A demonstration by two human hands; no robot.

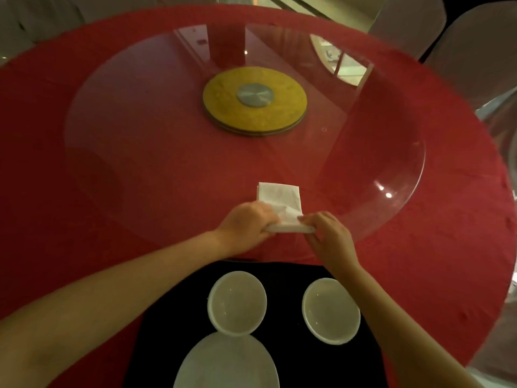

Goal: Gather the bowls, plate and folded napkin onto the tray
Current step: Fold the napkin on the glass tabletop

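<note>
A white folded napkin [279, 197] lies on the red tablecloth just beyond the black tray [285, 278]. My left hand [246, 228] grips its near left end and my right hand [327, 236] pinches its near right end, with the near edge lifted into a fold. On the tray stand two white bowls, the left bowl [237, 303] and the right bowl [331, 310], both empty. A white plate [226, 362] sits at the tray's near edge, touching the left bowl.
A round glass turntable [140, 141] covers the middle of the red table [42, 135], with a gold disc [254, 100] at its centre. White-covered chairs [475, 46] stand beyond the far right edge.
</note>
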